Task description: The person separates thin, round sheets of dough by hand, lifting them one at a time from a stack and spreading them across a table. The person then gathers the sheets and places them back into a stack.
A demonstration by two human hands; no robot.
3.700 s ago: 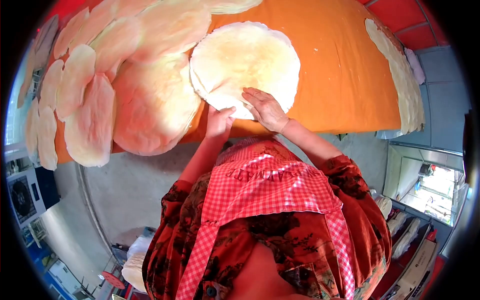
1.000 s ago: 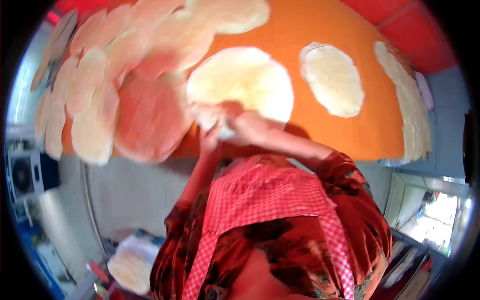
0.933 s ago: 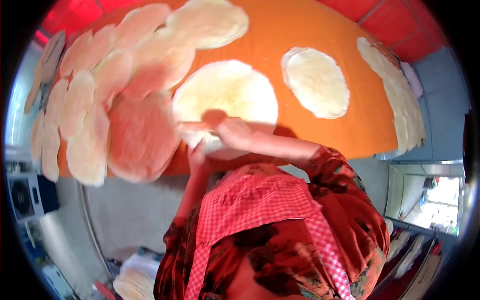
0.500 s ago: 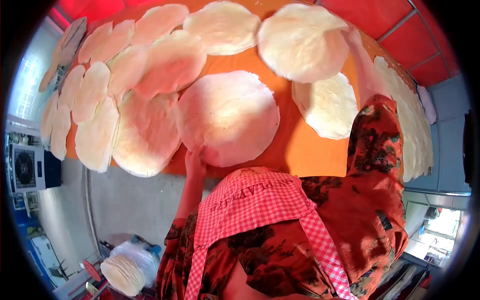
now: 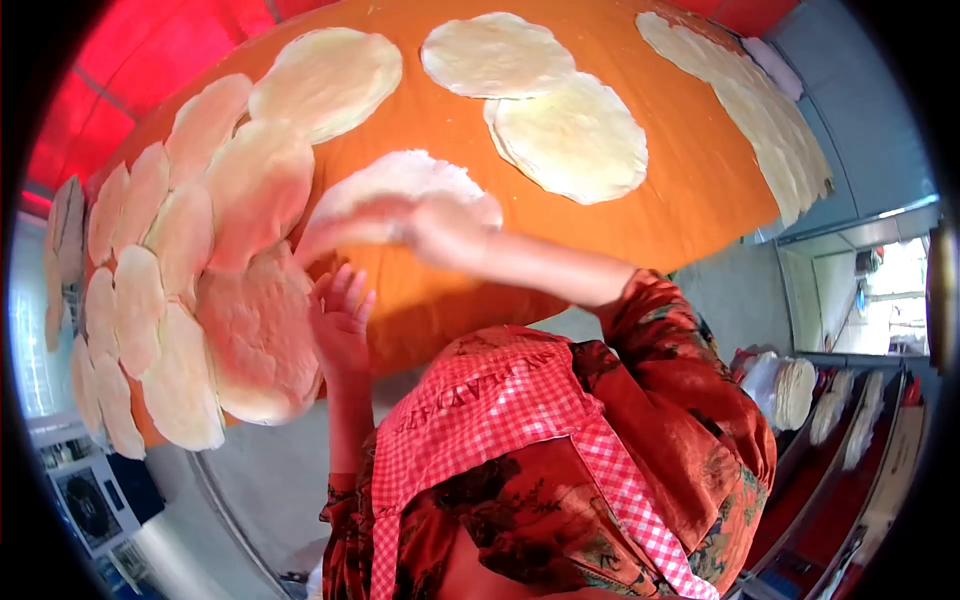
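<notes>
My left hand (image 5: pixel 343 312) is raised with its fingers spread, close to the near edge of the orange-covered table (image 5: pixel 420 325). It is beside a large round sheet of flatbread dough (image 5: pixel 258 330) in shadow. My right hand (image 5: pixel 448 232) reaches across in front of me, its fingers smeared by motion. It overlaps a pale round dough sheet (image 5: pixel 405 176), whose near side is a blurred pinkish band that looks curled up. I cannot tell whether the right hand grips that sheet.
Several thin dough sheets (image 5: pixel 138 310) overlap at the left. Another (image 5: pixel 325 82) lies at the far left. Two rounds (image 5: pixel 570 138) overlap farther back. A long row of sheets (image 5: pixel 745 105) lines the right edge. Stacked rounds (image 5: pixel 795 393) stand lower right.
My right hand has left the far dough round and come to the near sheet. My left hand has let go of that sheet's edge and spread its fingers. The view has turned right.
</notes>
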